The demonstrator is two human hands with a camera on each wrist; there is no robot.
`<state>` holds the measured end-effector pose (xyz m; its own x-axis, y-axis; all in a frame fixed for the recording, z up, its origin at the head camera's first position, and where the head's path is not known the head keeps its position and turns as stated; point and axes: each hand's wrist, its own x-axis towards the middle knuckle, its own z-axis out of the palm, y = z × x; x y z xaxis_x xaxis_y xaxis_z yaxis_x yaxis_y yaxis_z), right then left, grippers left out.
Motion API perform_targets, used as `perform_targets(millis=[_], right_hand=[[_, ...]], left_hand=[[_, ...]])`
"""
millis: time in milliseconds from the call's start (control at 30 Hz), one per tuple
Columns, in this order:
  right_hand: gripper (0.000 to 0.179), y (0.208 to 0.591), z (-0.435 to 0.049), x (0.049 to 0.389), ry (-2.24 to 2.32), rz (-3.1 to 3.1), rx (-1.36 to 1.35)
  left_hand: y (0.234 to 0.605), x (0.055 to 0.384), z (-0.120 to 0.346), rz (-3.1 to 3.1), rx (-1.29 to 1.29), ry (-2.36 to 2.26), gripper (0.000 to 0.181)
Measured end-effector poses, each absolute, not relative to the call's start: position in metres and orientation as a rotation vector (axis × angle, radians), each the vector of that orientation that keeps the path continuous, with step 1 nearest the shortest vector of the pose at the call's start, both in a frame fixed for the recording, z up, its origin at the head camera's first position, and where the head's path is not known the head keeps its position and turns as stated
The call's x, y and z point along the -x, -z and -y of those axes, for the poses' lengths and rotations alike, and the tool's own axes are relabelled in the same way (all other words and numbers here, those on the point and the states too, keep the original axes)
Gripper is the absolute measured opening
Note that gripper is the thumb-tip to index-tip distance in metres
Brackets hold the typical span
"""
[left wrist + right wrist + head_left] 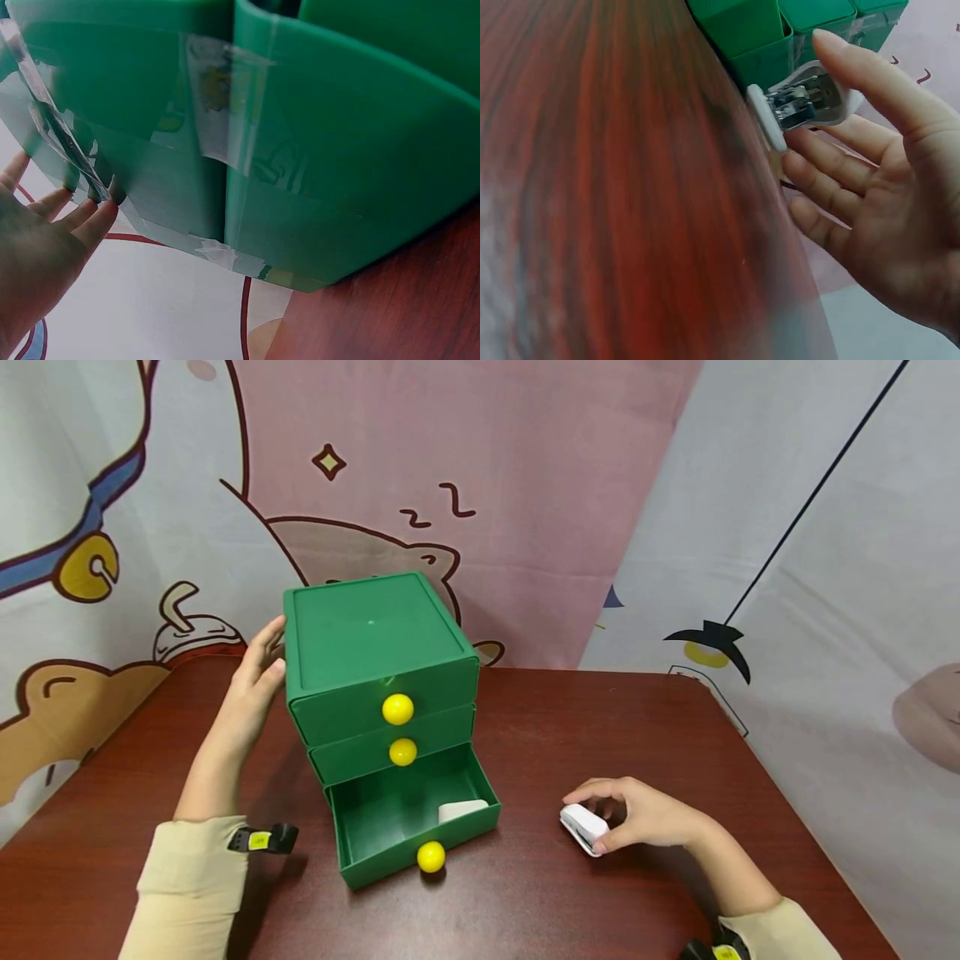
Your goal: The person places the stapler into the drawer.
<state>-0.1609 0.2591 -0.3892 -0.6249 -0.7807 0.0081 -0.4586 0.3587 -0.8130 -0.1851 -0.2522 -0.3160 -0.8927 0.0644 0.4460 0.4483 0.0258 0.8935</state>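
A green desktop drawer cabinet (375, 627) with yellow ball knobs stands left of centre in the head view. Its bottom drawer (375, 814) is pulled out, and a white item (462, 810), mostly hidden by the drawer front, lies inside. My left hand (258, 681) rests its fingertips on the cabinet's left side, which bears clear tape (225, 105) in the left wrist view. To the right of the drawer, my right hand (637, 814) pinches a small white stapler (583, 828) between thumb and fingers. Metal parts of the stapler (802, 101) show in the right wrist view.
The upper two drawers, with knobs (397, 709) facing me, are closed. Everything stands on a reddish-brown wooden table (540, 910). Behind it hangs a printed cartoon curtain (525, 510). A black wristband (262, 839) sits at my left cuff.
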Motion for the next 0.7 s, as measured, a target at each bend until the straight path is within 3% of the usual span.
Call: perform_targets(millis=[433,700], right_hand=[[0.055,0.366,-0.221,0.154,1.359,-2.448,1.01],[0.055,0.339,-0.178,0.141,1.458,-2.475,1.156]], left_hand=[[0.316,0.185,0.253,2.026,0.497,1.938,0.059],[0.316,0.185,0.252,2.026,0.505,1.952,0.06]])
